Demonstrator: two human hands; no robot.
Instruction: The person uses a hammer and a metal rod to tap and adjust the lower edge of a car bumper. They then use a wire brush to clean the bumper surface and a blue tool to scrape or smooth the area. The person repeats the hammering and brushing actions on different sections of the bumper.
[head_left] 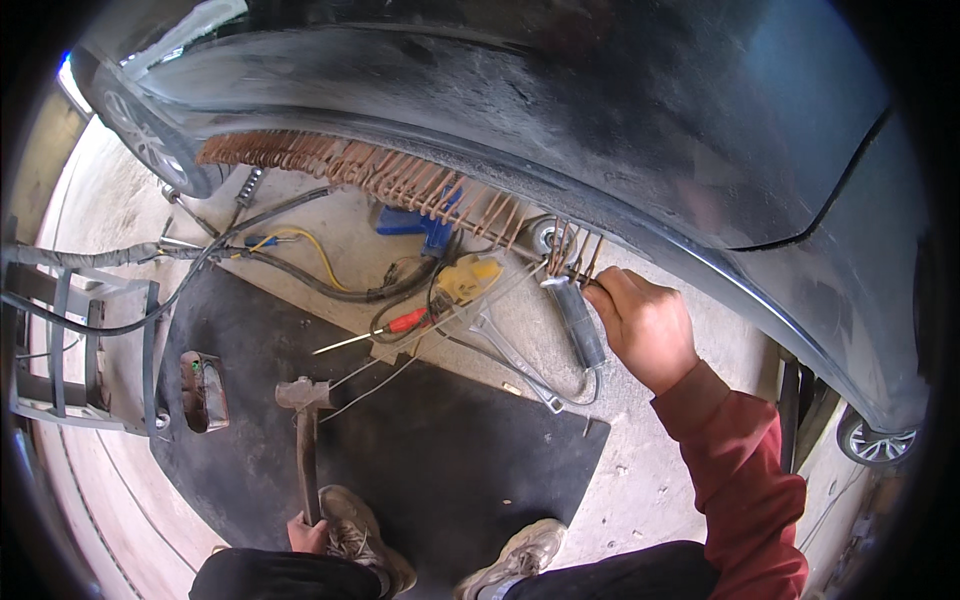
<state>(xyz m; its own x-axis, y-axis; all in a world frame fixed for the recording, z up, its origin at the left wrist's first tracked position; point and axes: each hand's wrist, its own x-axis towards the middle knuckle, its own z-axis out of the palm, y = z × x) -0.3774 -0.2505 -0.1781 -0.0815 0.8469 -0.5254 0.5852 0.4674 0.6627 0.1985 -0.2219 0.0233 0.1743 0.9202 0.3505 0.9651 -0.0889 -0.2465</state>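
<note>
My left hand [308, 535] is closed round the wooden handle of a hammer [303, 393], held head up over the dark mat beside my shoe. Under the sill of a dark car [560, 110], a long row of rusty, copper-coloured wire loops [400, 180] hangs along the panel's lower edge, threaded on a thin rod. My right hand [645, 325] pinches the near right end of this rod, by the last few loops; my fingertips partly hide the grip. Just left of that hand lies a grinder-like power tool [575, 325] with a dark cylindrical body and cord.
On the floor lie a wrench [520, 362], a red-handled screwdriver [405, 322], a yellow tool [468, 280] and a blue object [425, 222]. Cables [290, 272] cross from the left, near a grey frame [100, 350]. A dark mat [450, 450] lies under my feet; a small open container [203, 390] sits on it.
</note>
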